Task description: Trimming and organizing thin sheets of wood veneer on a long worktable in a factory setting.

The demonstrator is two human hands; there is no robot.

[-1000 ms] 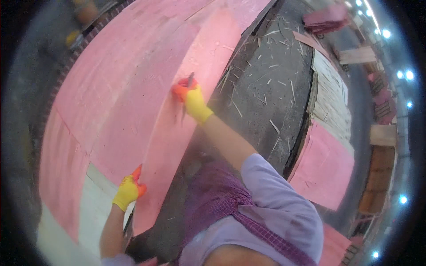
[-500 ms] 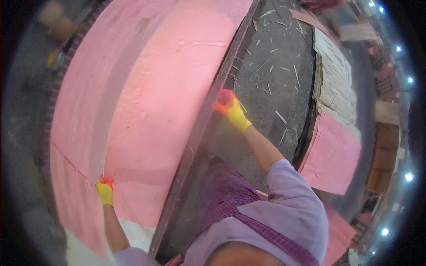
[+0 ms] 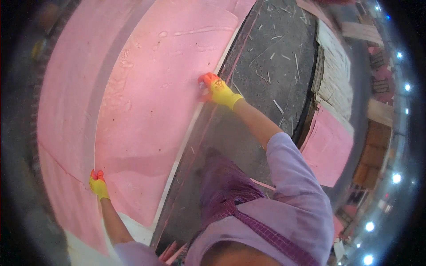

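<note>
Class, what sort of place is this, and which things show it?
Probably a veneer or board workshop: a broad pink sheet at left, a pale stack of sheets at right, and thin slivers scattered between.

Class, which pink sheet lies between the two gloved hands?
The broad middle sheet, spanning from left hand to right hand; the other pink sheets lie outside that span.

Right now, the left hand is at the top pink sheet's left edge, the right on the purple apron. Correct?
Not the apron: the head view shows the right hand at the right edge of the top pink sheet, the left hand at its left.
</note>
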